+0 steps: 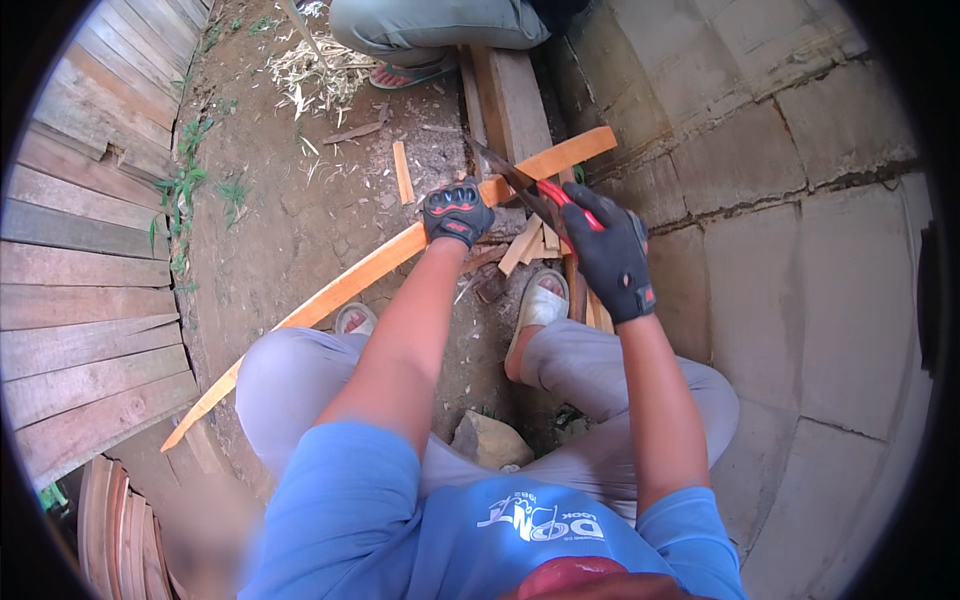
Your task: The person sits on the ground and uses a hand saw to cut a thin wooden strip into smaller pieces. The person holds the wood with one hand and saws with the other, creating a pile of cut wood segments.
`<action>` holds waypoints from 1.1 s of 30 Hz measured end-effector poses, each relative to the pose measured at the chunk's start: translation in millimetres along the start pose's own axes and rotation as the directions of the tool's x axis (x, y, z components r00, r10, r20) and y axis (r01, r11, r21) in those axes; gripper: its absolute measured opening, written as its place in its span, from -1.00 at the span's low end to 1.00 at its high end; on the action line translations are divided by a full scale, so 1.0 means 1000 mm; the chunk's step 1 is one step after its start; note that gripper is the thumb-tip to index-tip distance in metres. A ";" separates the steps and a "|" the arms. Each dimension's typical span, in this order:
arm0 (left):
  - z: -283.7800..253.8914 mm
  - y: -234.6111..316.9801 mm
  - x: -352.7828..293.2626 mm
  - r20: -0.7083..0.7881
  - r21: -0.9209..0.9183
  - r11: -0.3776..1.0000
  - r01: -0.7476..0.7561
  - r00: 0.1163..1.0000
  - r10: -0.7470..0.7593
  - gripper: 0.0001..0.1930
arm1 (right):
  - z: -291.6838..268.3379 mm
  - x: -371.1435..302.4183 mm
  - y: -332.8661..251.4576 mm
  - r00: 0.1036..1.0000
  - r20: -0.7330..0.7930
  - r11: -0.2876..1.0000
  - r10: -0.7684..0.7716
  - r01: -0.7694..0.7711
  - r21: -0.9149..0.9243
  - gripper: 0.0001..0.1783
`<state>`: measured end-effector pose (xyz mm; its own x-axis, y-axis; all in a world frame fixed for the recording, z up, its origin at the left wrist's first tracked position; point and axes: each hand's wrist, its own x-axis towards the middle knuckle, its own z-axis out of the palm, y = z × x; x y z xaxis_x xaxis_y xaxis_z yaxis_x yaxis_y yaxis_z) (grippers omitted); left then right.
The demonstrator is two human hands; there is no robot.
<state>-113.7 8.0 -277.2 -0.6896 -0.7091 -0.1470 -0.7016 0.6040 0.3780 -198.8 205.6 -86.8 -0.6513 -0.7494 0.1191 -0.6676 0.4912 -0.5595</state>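
A long, narrow wooden plank runs slantwise from the lower left, past my left knee, to the upper right. My left hand, in a black glove with red trim, is closed around it just left of the saw. In my gloved right hand is the red handle of a hand saw. Its dark blade crosses the plank, touching or very close to it; whether the teeth are in a cut I cannot tell. Beyond the blade the plank's short end sticks out toward the block wall.
Under the plank lies a thick timber beam, where another person sits at the far end. Wood offcuts lie by my right foot, and shavings are heaped farther off. A block wall stands right, a board fence left, a stone between my legs.
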 end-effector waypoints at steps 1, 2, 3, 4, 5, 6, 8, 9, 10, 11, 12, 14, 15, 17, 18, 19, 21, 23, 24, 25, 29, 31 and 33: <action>0.002 -0.001 -0.001 -0.002 0.004 1.000 0.000 1.000 0.000 -0.62 | 0.004 -0.008 -0.001 1.000 -0.013 1.000 0.025 -0.025 0.011 -0.53; 0.004 0.001 -0.003 0.000 0.004 1.000 -0.005 1.000 0.005 -0.62 | 0.005 -0.016 -0.003 0.998 -0.008 0.997 0.063 -0.063 0.041 -0.55; 0.004 0.001 -0.002 -0.024 -0.002 1.000 0.002 1.000 -0.002 -0.63 | 0.008 -0.022 -0.007 0.995 -0.001 0.992 0.101 -0.100 0.073 -0.56; 0.005 0.000 -0.004 -0.026 -0.005 1.000 -0.002 1.000 0.002 -0.63 | 0.011 -0.029 -0.010 0.989 0.007 0.984 0.149 -0.149 0.101 -0.57; 0.004 -0.002 -0.004 -0.028 -0.007 1.000 -0.006 1.000 0.006 -0.63 | 0.018 -0.034 -0.011 0.994 -0.016 0.979 0.112 -0.108 0.174 -0.58; 0.003 -0.004 -0.003 -0.030 -0.007 1.000 -0.009 1.000 0.009 -0.63 | 0.027 -0.040 -0.014 0.992 -0.017 0.980 0.128 -0.123 0.153 -0.57; -0.009 -0.003 0.003 0.093 -0.025 0.999 0.021 0.995 -0.019 -0.57 | 0.040 -0.057 -0.018 0.986 -0.024 0.981 0.166 -0.163 0.103 -0.55; -0.013 -0.005 0.006 0.123 -0.036 0.999 0.025 0.992 -0.020 -0.55 | 0.058 -0.070 -0.005 0.994 -0.065 0.990 0.091 -0.083 0.111 -0.50; -0.020 -0.004 0.009 0.150 -0.047 0.999 0.020 0.989 -0.013 -0.53 | 0.076 -0.087 0.014 0.989 -0.102 0.986 0.108 -0.094 0.138 -0.49; -0.026 0.003 0.007 0.164 -0.035 0.999 -0.003 0.986 0.008 -0.50 | 0.090 -0.104 0.040 0.983 -0.140 0.981 0.122 -0.098 0.167 -0.48; -0.019 0.001 0.009 0.146 -0.039 0.999 -0.003 0.989 0.009 -0.49 | 0.094 -0.110 0.052 0.977 -0.173 0.975 0.121 -0.085 0.203 -0.47; -0.016 -0.004 0.014 0.144 -0.010 1.000 0.011 0.990 -0.010 -0.47 | 0.071 -0.095 0.040 0.979 -0.029 0.943 0.204 -0.189 0.273 -0.47; -0.013 -0.005 0.012 0.138 -0.020 1.000 0.016 0.990 -0.013 -0.47 | 0.057 -0.088 0.036 0.967 0.038 0.923 0.252 -0.252 0.292 -0.47; -0.013 -0.005 0.008 0.123 -0.044 0.999 0.015 0.992 -0.009 -0.46 | 0.012 -0.073 -0.002 0.969 0.091 0.964 0.230 -0.240 0.113 -0.49; -0.019 0.000 0.011 0.149 -0.044 0.999 0.018 0.989 -0.011 -0.46 | -0.008 -0.074 -0.012 0.976 0.092 0.979 0.195 -0.200 0.042 -0.49; -0.024 0.002 0.011 0.178 -0.046 0.999 0.022 0.984 -0.014 -0.47 | -0.026 -0.083 -0.017 0.981 0.099 0.986 0.164 -0.161 -0.033 -0.49; -0.029 0.001 0.007 0.207 -0.035 0.999 0.038 0.978 -0.030 -0.47 | -0.061 -0.108 -0.033 0.985 0.104 0.979 0.135 -0.117 -0.169 -0.49; -0.026 -0.001 0.008 0.169 -0.007 1.000 0.017 0.985 -0.015 -0.48 | -0.089 -0.133 -0.046 0.976 0.111 0.979 0.190 -0.180 -0.094 -0.50; -0.024 -0.003 0.008 0.150 0.012 1.000 0.012 0.989 -0.014 -0.48 | -0.094 -0.137 -0.048 0.970 0.120 0.977 0.213 -0.208 -0.051 -0.50; -0.022 -0.001 0.008 0.144 0.004 1.000 -0.005 0.990 0.005 -0.49 | -0.094 -0.140 -0.049 0.975 0.106 0.980 0.195 -0.188 -0.067 -0.50; -0.014 0.002 0.002 0.128 0.011 1.000 -0.012 0.992 0.011 -0.50 | -0.048 -0.109 -0.033 0.992 0.041 0.990 0.116 -0.112 -0.089 -0.53; -0.010 0.000 0.008 0.099 0.019 1.000 0.006 0.995 -0.008 -0.51 | -0.030 -0.069 -0.025 0.997 -0.004 0.995 0.077 -0.077 -0.057 -0.55; -0.020 -0.014 0.025 0.102 0.014 0.999 0.039 0.994 -0.040 -0.51 | -0.030 -0.037 -0.018 0.999 -0.030 1.000 0.017 -0.016 0.024 -0.56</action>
<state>-118.1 -25.6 -268.1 -0.6759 -0.6916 -0.2546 -0.7300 0.5812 0.3596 -173.0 237.9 -56.6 -0.6731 -0.7273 0.1341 -0.6480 0.4925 -0.5810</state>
